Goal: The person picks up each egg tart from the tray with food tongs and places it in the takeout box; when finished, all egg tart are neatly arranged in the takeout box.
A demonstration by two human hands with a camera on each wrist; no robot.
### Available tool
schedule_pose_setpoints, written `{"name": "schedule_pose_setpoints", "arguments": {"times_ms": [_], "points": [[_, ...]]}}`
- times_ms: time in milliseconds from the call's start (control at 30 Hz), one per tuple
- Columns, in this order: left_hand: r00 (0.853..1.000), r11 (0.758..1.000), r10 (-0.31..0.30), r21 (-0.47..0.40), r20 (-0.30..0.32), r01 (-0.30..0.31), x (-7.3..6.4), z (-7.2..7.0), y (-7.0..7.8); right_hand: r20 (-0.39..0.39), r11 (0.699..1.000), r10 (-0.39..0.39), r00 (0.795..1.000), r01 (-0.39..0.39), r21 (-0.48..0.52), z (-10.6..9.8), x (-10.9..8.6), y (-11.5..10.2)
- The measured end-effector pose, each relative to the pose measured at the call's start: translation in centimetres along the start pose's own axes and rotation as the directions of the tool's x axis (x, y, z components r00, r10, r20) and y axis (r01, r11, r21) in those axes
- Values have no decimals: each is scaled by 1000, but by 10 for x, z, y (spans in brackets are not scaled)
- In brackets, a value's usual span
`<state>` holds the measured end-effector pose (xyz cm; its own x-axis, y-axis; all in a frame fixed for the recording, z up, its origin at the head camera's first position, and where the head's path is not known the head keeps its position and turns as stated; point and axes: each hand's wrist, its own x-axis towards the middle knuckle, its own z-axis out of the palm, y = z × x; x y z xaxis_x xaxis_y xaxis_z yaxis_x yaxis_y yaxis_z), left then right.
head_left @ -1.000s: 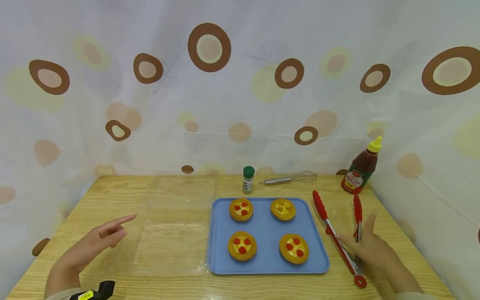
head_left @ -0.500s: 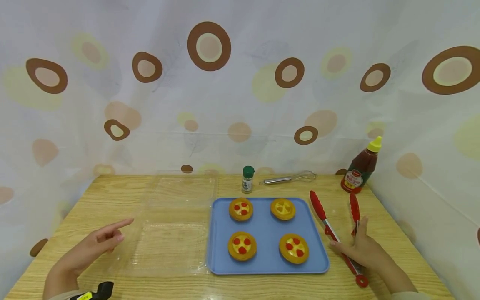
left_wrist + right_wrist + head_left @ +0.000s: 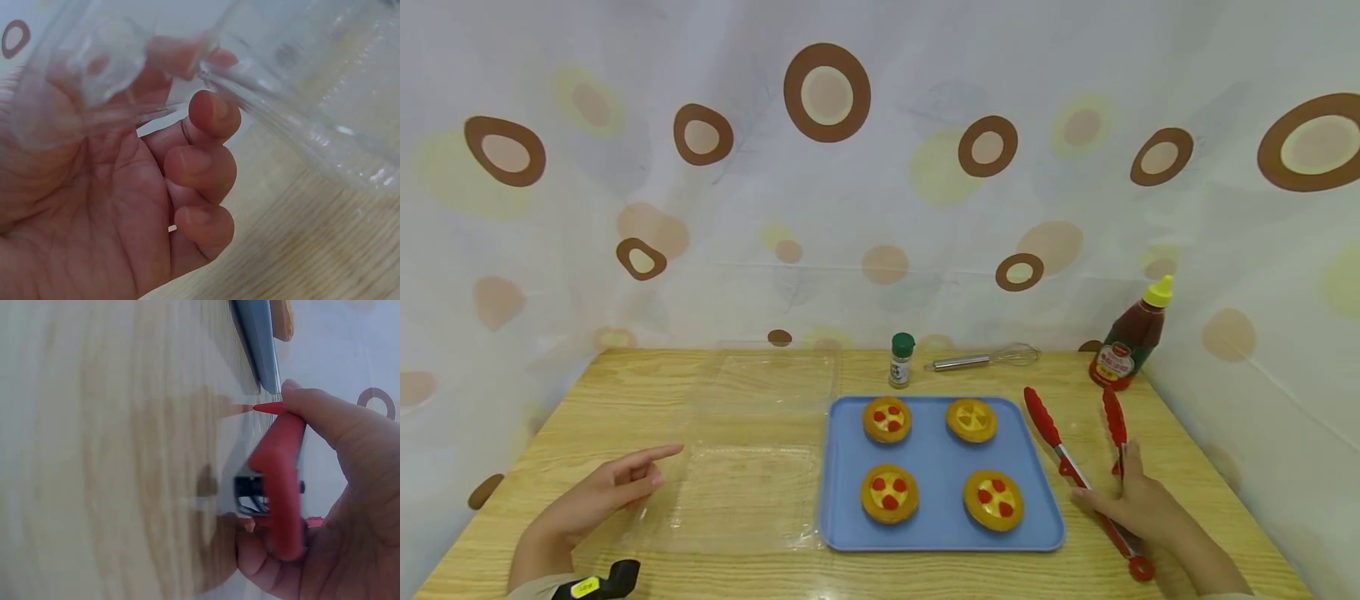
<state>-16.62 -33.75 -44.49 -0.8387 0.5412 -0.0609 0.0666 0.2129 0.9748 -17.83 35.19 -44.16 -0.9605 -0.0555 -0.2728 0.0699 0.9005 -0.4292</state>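
On the left, my left hand [image 3: 597, 504] is at the near-left edge of a clear plastic clamshell box [image 3: 745, 546], which lies with its lid opened back. In the left wrist view the thumb and forefinger, partly seen through the plastic, pinch the box's edge; the other fingers [image 3: 203, 169] curl loosely below. At the right, my right hand [image 3: 1150, 512] grips the red-handled tongs [image 3: 1078, 475], thumb on one arm and fingers round the other. The tongs' red tips stand spread, pointing away. Several egg tarts [image 3: 889, 493] sit on the blue tray [image 3: 928, 458] between the hands.
Behind the tray stand a green-capped seasoning jar [image 3: 901, 360] and a whisk [image 3: 985, 358] lying flat. A sauce bottle [image 3: 1131, 337] with a yellow cap stands at the back right. A patterned cloth [image 3: 880, 208] hangs behind the wooden table [image 3: 625, 387].
The tongs have turned slightly, their ring end shifting right and toward me, with my right hand on them. My left hand has shifted slightly nearer. The head view has moved a little.
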Motion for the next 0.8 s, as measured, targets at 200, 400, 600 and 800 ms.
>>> {"name": "schedule_pose_setpoints", "arguments": {"times_ms": [200, 400, 600, 800], "points": [[1000, 1000, -1, -4, -12, 0, 1, 0, 1, -32, 998, -54, 998, 55, 41, -1, -4, 5], [1000, 1000, -8, 7, -17, 8, 2, -1, 3, -194, 994, -106, 975, 107, -7, -3, -4, 6], [1000, 1000, 14, -10, -19, -14, 2, -1, 3, -329, 989, -140, 934, 148, 0, -7, -6, 1], [999, 1000, 0, -2, -32, 0, 1, 1, 5, -417, 978, -186, 889, 207, 4, -15, -12, -10]]}}
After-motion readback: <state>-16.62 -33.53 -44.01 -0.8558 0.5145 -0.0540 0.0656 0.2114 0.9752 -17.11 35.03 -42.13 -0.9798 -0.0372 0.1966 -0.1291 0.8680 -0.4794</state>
